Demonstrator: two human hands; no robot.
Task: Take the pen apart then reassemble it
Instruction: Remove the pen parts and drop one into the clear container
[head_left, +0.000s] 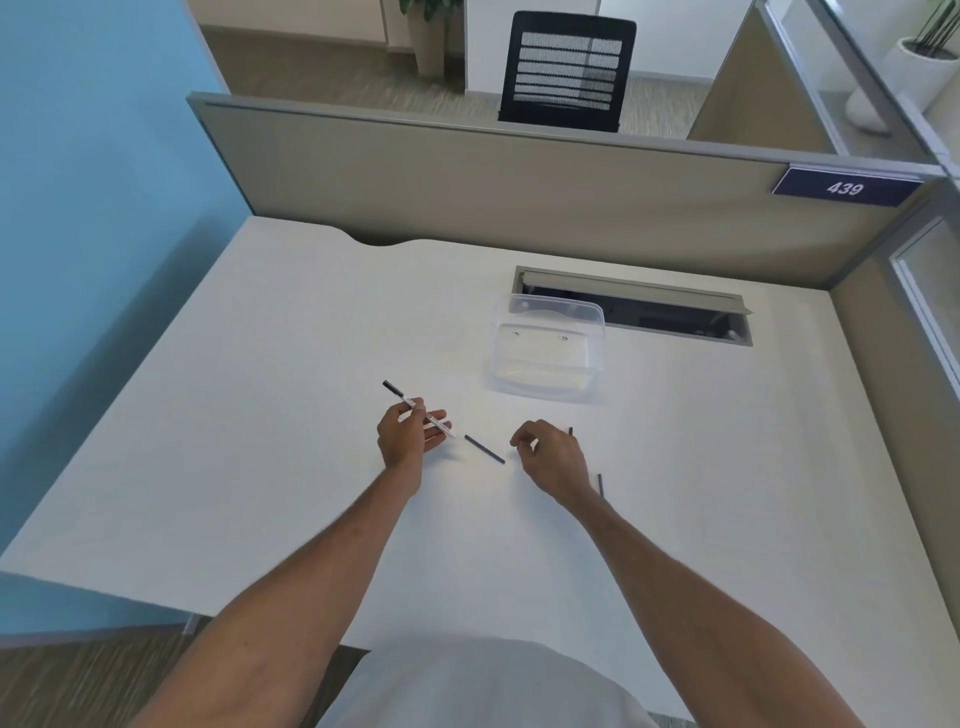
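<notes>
While the white desk (260, 415) is viewed from above, the parts of the pen are seen spread across its near centre. The pen barrel (418, 409), white with a black end pointing toward ten o'clock, is pinched between thumb and fingers of the left hand (405, 436), its open end directed toward four o'clock. A thin dark refill (484, 449) is laid on the desk between the hands, apart from both. The right hand (550, 457) is held loosely curled, fingertips drawn together; whether anything is pinched cannot be told. Two small dark parts (601, 484) are partly hidden behind it. At twelve o'clock a clear plastic container (548, 349) is placed.
</notes>
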